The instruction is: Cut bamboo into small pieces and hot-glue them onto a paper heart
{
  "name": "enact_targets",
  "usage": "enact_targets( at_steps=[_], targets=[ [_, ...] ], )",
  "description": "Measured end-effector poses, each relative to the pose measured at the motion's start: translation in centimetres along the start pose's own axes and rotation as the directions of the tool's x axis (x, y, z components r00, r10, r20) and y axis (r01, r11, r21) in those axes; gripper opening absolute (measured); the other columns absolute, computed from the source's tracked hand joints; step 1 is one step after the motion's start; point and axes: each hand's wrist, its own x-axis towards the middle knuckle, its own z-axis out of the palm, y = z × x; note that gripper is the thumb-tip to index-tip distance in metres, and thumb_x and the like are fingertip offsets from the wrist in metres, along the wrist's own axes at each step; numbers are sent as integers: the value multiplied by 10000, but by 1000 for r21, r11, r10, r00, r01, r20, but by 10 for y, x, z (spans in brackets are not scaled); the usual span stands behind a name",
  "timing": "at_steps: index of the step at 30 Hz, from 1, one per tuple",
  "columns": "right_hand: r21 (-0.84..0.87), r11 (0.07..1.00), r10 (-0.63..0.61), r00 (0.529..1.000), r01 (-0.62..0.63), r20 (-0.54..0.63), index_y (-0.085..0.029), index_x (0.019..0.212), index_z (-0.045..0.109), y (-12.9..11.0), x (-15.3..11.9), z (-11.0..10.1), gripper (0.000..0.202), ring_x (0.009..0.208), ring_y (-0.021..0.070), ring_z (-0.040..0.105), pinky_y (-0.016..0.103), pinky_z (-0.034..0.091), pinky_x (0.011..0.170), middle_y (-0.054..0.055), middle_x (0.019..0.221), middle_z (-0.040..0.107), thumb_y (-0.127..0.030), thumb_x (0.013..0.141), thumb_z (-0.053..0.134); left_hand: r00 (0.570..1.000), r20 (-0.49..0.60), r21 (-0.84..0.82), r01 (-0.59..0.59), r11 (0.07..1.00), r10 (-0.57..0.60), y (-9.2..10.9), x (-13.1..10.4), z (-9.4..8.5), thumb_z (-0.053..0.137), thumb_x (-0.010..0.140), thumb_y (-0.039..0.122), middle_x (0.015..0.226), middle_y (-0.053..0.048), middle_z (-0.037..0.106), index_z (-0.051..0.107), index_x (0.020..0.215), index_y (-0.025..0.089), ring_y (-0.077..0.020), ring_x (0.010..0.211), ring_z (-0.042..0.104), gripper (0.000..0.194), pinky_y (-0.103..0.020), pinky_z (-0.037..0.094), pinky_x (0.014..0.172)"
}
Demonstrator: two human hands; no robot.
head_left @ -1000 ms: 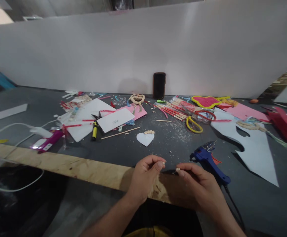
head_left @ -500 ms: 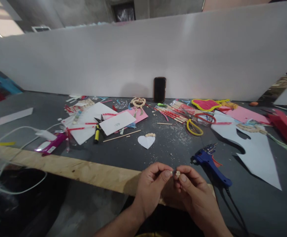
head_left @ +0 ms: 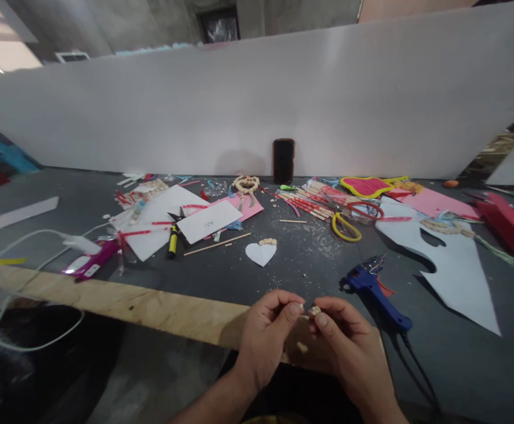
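Above the table's front edge, my left hand (head_left: 269, 330) pinches a tiny pale piece between thumb and forefinger. Close beside it, my right hand (head_left: 347, 338) holds a small cream-coloured clump (head_left: 315, 310), perhaps little beads or wood bits, in its fingertips. A narrow gap separates the two pinches. Beyond my hands lies a white paper heart (head_left: 261, 254), with a short row of cream pieces (head_left: 268, 241) along its upper right lobe. A blue hot glue gun (head_left: 378, 294) rests on the table to the right of my right hand.
Yellow-and-red-handled scissors (head_left: 347, 227) lie beyond the glue gun beside red-wrapped sticks (head_left: 309, 206). A phone (head_left: 284, 161) leans on the white panel (head_left: 172, 112). Left are black-and-yellow pliers (head_left: 173, 238), white cards (head_left: 210, 222) and a purple power strip (head_left: 93, 259). Cut white paper (head_left: 460, 277) lies right.
My hands have drawn slightly apart, the left shifting a little leftward. A small pale piece now shows below them, against the wooden edge. The view has shifted slightly.
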Motion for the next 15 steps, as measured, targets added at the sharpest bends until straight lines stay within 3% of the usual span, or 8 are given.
enact_targets(
  at_steps=[9, 15],
  targets=[
    [-178, 960, -241, 961, 215, -139, -227, 729, 658, -3, -1, 8, 140, 628, 144, 607, 224, 507, 587, 10, 682, 656, -321, 650, 726, 1000, -4, -28, 2, 1000, -2, 2, -5, 8, 630, 794, 285, 737, 0, 668, 666, 786, 174, -108, 688, 575, 117, -205, 457, 662],
    [-147, 965, -236, 962, 215, -141, -223, 724, 649, -3, -2, 12, 143, 644, 158, 606, 243, 509, 586, 22, 694, 653, -316, 649, 728, 999, -22, -27, -49, 998, 49, 3, -4, 8, 634, 791, 243, 737, 5, 682, 671, 764, 182, -109, 706, 592, 76, -204, 461, 681]
  ],
)
